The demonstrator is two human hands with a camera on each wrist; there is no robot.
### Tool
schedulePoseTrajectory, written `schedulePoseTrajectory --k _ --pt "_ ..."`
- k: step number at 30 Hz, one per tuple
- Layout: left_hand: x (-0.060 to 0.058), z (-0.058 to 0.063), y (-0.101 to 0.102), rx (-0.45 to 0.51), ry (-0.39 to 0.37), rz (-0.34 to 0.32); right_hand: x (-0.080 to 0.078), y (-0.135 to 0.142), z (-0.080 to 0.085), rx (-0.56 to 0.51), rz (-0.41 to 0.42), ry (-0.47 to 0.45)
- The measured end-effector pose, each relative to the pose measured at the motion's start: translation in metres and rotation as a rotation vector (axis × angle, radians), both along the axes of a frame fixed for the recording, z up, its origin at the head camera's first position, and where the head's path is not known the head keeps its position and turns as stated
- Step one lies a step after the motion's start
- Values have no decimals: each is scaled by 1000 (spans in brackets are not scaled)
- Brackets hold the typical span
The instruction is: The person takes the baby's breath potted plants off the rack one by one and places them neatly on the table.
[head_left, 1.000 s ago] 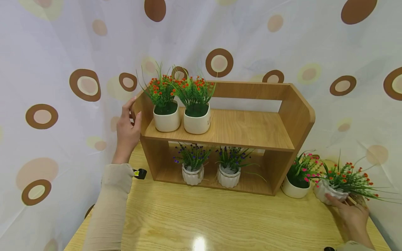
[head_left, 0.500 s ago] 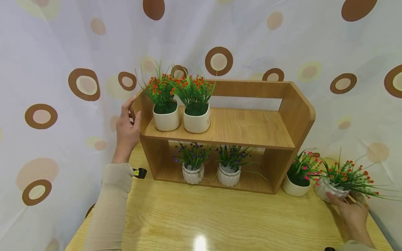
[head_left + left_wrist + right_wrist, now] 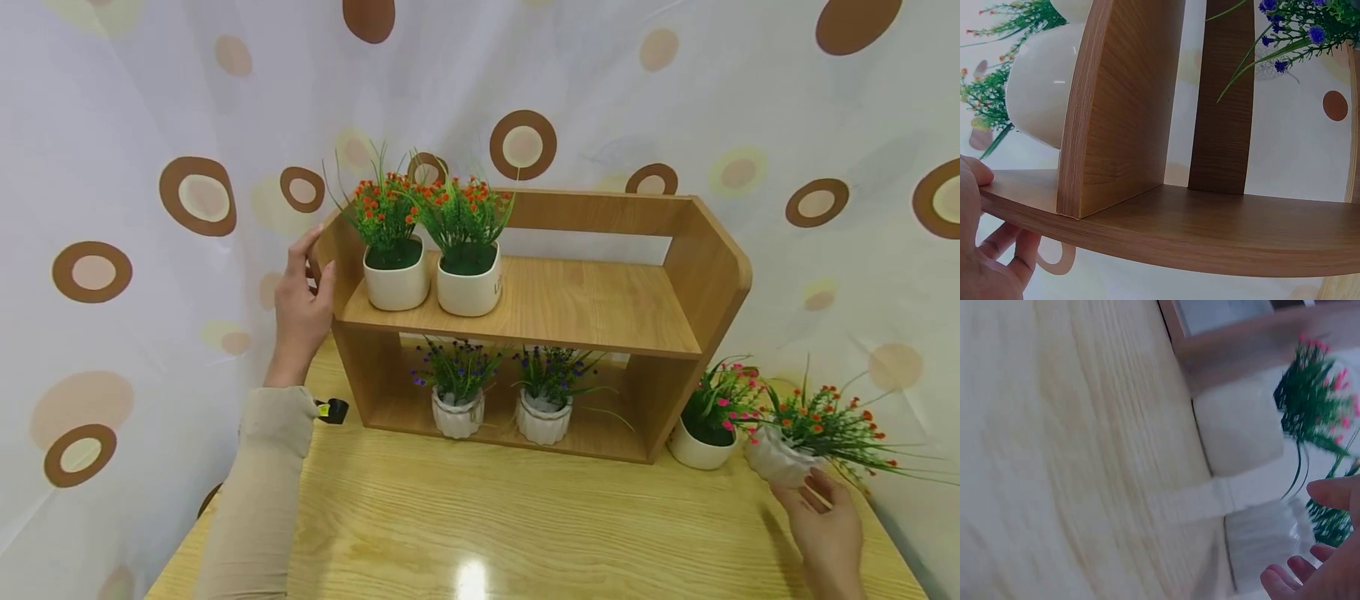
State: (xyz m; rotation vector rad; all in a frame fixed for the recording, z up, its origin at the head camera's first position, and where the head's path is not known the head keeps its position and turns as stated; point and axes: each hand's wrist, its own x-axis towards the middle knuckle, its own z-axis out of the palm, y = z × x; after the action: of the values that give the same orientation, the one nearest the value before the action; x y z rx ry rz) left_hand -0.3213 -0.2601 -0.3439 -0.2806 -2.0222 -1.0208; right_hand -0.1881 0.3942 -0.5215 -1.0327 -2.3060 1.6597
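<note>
At the left end of a two-tier wooden shelf [image 3: 600, 300], my left hand [image 3: 302, 312] grips the side panel, thumb inside and fingers outside. The left wrist view shows the hand [image 3: 991, 244] pinching that board [image 3: 1166, 240]. At the far right, my right hand [image 3: 825, 521] is beside a ribbed white flowerpot [image 3: 783, 457] with orange-red flowers, standing on the table. Its fingers look loose and uncurled in the right wrist view, near the same pot [image 3: 1263, 544]; whether they touch it I cannot tell.
Two smooth white pots [image 3: 396, 283] with orange-red flowers stand on the upper tier's left. Below are two ribbed pots [image 3: 459, 414] with purple flowers. A smooth pot [image 3: 701, 446] with pink flowers stands between the shelf and the ribbed pot. A patterned curtain [image 3: 225, 108] hangs behind the table [image 3: 465, 508].
My right hand has come away from under the orange-flowered pot, drawing back toward me and slightly left. That pot keeps its place. The left hand still grips the shelf.
</note>
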Motion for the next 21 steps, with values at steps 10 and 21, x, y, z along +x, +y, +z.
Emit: schedulePoseTrajectory --k 10,21 --pt "1 0 1 5 3 -3 26 -89 55 315 208 460" --pt "-1 -1 1 2 9 -3 -1 -181 129 294 542 879"
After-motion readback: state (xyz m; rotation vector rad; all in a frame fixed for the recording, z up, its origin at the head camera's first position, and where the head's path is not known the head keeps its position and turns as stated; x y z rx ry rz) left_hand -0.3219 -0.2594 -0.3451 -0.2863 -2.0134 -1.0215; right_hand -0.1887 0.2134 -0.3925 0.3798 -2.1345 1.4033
